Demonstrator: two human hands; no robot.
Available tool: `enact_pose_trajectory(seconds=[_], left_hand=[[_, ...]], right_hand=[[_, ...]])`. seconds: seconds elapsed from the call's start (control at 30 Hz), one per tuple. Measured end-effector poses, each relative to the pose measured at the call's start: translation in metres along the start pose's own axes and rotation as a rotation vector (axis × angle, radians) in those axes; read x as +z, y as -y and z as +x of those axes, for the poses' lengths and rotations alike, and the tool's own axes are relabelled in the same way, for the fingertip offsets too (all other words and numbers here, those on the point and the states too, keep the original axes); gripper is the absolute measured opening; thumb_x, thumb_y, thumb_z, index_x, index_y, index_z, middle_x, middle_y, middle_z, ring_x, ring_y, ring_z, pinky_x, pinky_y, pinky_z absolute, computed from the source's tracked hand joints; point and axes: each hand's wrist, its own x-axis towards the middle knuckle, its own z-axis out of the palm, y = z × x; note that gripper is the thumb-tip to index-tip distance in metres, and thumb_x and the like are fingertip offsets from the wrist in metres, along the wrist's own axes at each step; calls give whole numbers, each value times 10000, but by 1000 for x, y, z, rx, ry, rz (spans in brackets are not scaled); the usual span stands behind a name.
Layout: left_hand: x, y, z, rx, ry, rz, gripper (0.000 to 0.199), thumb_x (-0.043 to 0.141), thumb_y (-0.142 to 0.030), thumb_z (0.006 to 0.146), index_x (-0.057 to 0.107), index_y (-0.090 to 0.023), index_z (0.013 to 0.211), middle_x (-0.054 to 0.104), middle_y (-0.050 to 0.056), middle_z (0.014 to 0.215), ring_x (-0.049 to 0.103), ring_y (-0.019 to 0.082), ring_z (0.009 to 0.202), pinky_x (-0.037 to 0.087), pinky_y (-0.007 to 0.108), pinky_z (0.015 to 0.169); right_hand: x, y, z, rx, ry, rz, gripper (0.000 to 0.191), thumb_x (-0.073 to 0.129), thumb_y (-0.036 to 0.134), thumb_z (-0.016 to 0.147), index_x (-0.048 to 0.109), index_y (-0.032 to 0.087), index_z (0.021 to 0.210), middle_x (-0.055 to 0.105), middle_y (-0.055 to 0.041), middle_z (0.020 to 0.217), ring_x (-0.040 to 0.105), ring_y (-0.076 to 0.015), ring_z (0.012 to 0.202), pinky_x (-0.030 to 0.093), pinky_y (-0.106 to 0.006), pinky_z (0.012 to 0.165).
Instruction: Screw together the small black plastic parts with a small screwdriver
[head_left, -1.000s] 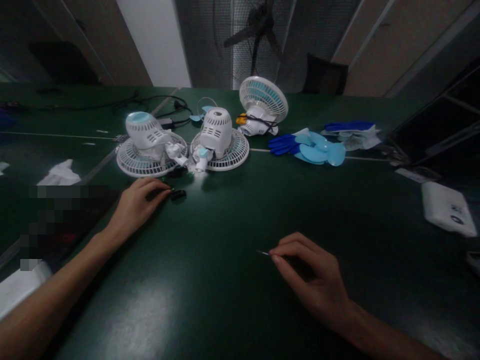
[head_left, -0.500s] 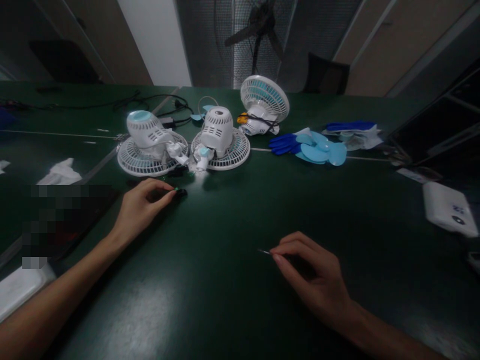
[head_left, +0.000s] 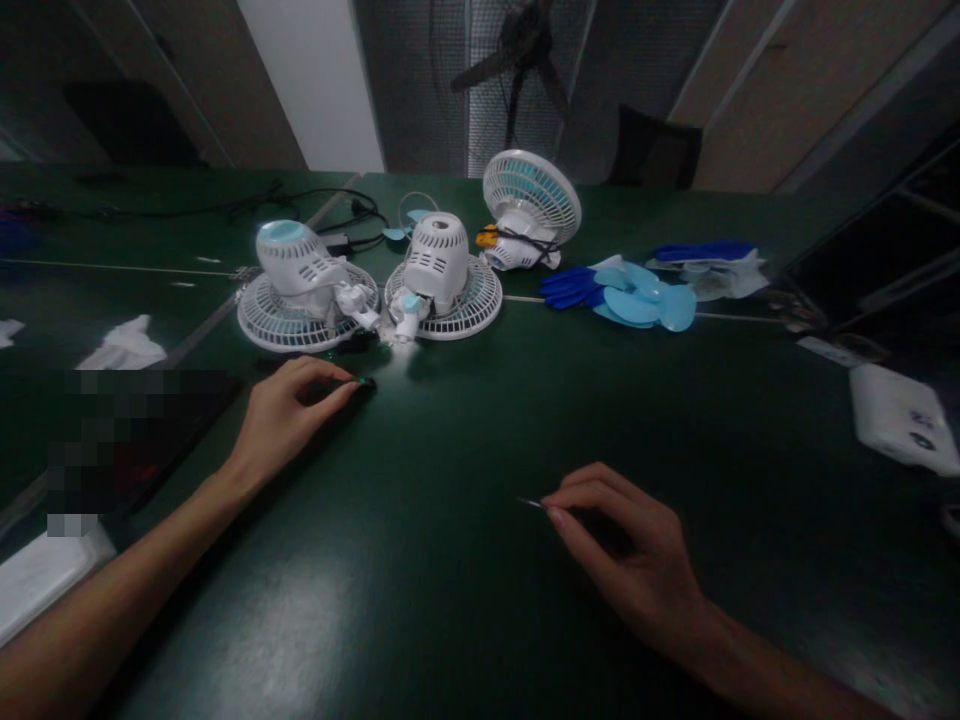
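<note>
My left hand (head_left: 289, 412) lies on the dark green table (head_left: 450, 600), its fingertips closed over a small black part (head_left: 365, 383) just in front of two white fans. The left fan (head_left: 298, 285) and the middle fan (head_left: 440, 278) both rest face down on their grilles. My right hand (head_left: 622, 555) rests lower on the table, pinching a thin metal tool (head_left: 531, 503) whose tip points left.
A third small fan (head_left: 531, 208) stands upright behind. Light blue fan blades (head_left: 645, 300) and blue gloves (head_left: 568, 285) lie to the right. A white device (head_left: 900, 418) sits at the right edge. Black cables (head_left: 330, 212) run at the back, white cloth (head_left: 124, 345) at the left.
My left hand's fingers have slid right and closed over the small black part that lay just beyond them. My right hand has barely moved.
</note>
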Motion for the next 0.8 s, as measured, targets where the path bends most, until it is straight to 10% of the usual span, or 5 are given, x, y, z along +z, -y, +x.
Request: enact_pose_trajectory(seconds=[0.37, 0.63, 0.8], left_hand=[[3, -8, 1, 80, 128, 16, 336, 688, -522, 940, 743, -230, 1099, 723, 74, 1158, 649, 276, 1081, 512, 380, 898], [41, -100, -49, 396, 526, -134, 140, 659, -333, 1004, 699, -264, 1119, 701, 28, 1114, 625, 217, 1028, 420, 387, 936], [53, -122, -70, 398, 566, -165, 138, 672, -303, 1002, 670, -260, 1133, 691, 18, 1104, 610, 212, 998, 369, 367, 843]], right_hand=[[1, 1, 2, -7, 0, -12, 110, 647, 153, 985, 703, 226, 1045, 672, -23, 953, 673, -137, 795, 547, -252, 634], [8, -3, -2, -52, 115, -106, 148, 637, 138, 985, 709, 224, 1082, 679, -25, 985, 679, -115, 770, 519, -240, 634], [11, -2, -9, -116, 218, -177, 159, 622, 153, 990, 701, 235, 1100, 680, -18, 979, 660, -107, 740, 457, -251, 602]])
